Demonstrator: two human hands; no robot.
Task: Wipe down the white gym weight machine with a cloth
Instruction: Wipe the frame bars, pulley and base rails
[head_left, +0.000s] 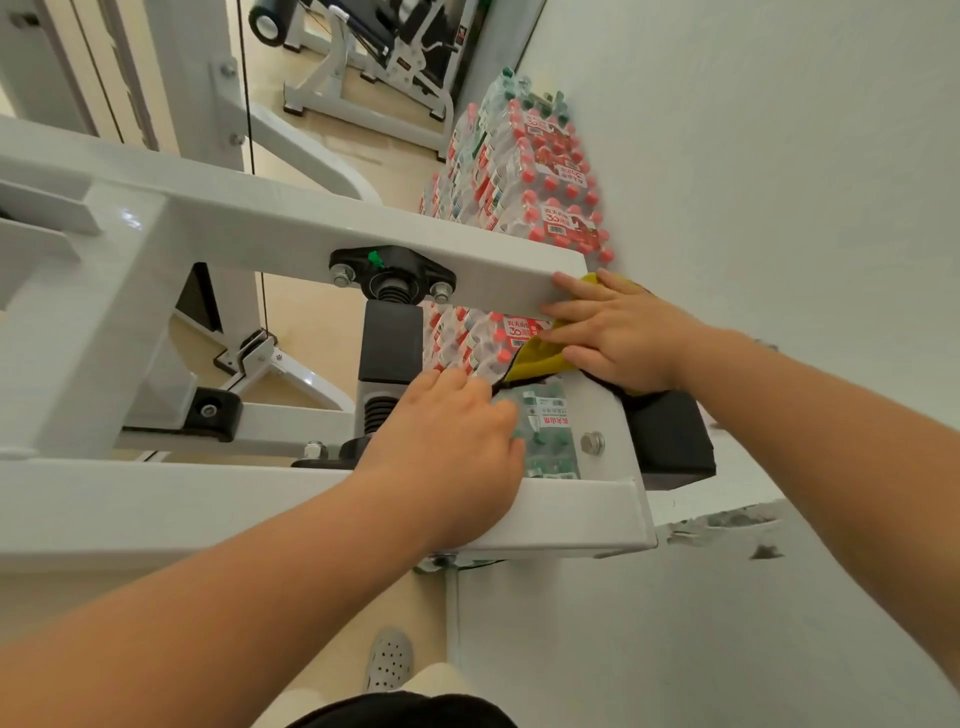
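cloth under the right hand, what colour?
Yellow with a dark edge: the cloth under the right hand, head view.

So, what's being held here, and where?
Nothing gripped: right hand presses yellow cloth against the upper beam's end, palm over its middle; left hand rests on the lower beam.

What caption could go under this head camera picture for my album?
The right hand presses a yellow cloth on the white weight machine; the left hand rests on its lower bar.

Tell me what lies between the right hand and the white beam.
The yellow cloth, pressed under the right hand against the beam, in the head view.
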